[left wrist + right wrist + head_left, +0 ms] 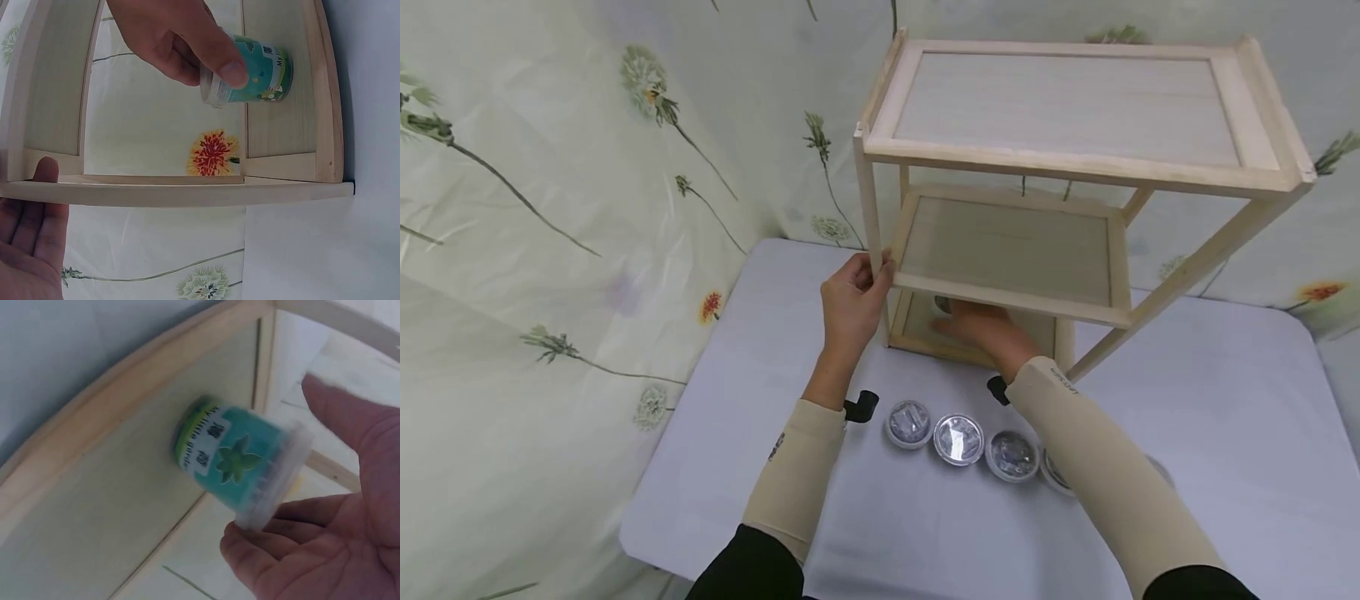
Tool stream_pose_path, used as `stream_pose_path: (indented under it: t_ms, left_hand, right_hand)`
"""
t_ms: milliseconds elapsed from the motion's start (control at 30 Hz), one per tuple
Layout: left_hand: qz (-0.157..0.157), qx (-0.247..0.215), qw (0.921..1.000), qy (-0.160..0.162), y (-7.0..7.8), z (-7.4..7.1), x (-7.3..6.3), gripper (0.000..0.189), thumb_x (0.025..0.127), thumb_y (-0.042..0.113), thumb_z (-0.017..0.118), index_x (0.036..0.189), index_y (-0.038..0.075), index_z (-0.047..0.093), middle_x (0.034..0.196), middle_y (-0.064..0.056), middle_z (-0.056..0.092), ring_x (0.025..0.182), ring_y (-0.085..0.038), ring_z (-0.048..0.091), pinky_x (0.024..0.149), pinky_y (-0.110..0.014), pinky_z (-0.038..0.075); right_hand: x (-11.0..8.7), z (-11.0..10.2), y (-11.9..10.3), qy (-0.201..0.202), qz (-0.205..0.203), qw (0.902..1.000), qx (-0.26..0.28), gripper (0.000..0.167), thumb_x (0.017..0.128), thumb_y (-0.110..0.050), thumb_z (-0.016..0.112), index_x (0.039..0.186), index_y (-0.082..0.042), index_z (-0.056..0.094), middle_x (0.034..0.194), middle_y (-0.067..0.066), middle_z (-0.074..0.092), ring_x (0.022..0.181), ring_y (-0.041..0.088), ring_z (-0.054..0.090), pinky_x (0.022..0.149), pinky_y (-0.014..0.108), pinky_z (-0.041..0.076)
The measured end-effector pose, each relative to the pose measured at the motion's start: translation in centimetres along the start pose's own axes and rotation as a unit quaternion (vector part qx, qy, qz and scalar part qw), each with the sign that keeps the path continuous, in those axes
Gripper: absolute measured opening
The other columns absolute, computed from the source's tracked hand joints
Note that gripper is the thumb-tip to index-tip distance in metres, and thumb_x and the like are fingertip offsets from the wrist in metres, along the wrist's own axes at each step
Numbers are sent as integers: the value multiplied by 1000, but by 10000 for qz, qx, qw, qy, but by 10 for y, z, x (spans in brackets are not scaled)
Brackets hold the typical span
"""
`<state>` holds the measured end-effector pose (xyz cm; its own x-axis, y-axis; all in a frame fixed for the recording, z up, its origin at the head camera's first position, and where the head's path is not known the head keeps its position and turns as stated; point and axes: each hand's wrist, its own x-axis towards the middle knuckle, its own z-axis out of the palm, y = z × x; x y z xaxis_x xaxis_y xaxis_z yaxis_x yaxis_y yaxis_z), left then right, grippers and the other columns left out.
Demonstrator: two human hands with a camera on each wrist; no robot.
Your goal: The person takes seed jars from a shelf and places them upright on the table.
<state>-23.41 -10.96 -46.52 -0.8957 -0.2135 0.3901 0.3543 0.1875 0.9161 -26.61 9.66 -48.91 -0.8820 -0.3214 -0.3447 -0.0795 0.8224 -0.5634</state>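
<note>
A wooden three-tier shelf (1067,108) stands on the table. My left hand (853,304) grips its front left post (867,196) near the middle tier, with a fingertip over the wood in the left wrist view. Under the middle tier, my right hand (988,333) reaches in beside a small teal-labelled jar (234,456) with a clear lid. That jar stands upright on the bottom tier (281,134). In the right wrist view the right thumb is spread away from the jar, and the fingertips are at the lid's edge. The head view mostly hides the jar.
Several clear-lidded jars (958,439) stand in a row on the white-covered table (925,533) before the shelf; the right forearm partly hides some. The middle tier (1007,242) hangs low above the right hand. A flower-print cloth (550,292) lines the back and left.
</note>
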Motion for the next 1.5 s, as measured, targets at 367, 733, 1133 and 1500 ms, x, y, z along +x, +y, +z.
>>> stream_pose_path:
  t_ms: [367, 733, 1133, 1500]
  left_hand:
    - [47, 180, 9998, -25, -5, -1, -1, 13, 99, 15, 74, 104, 3, 77, 105, -4, 80, 90, -13, 77, 76, -28, 61]
    - [66, 203, 9997, -68, -5, -1, -3, 14, 99, 13, 73, 106, 2, 77, 103, -6, 80, 88, -11, 77, 74, -29, 62]
    - [146, 157, 9998, 17, -3, -3, -1, 13, 99, 13, 73, 106, 2, 77, 102, -7, 80, 90, -14, 77, 75, -29, 62]
    - [64, 86, 9999, 0, -4, -2, -2, 15, 99, 15, 73, 106, 2, 77, 101, -6, 80, 88, -11, 77, 74, -29, 61]
  right_hand:
    - [4, 3, 6, 420, -3, 9991, -72, 73, 102, -41, 63, 160, -8, 32, 155, 24, 39, 135, 43, 45, 113, 58, 39]
    - [-2, 7, 7, 220, 250, 9994, 103, 78, 105, -49, 56, 166, -13, 22, 163, 23, 31, 145, 47, 37, 116, 62, 34]
    - [5, 13, 0, 714, -308, 9956, -527, 41, 104, -29, 63, 133, -1, 52, 118, 17, 53, 103, 34, 55, 93, 53, 49]
    - [2, 28, -2, 1324, -907, 9724, -1696, 36, 99, -15, 69, 127, 5, 57, 105, 20, 64, 84, 35, 65, 74, 50, 57]
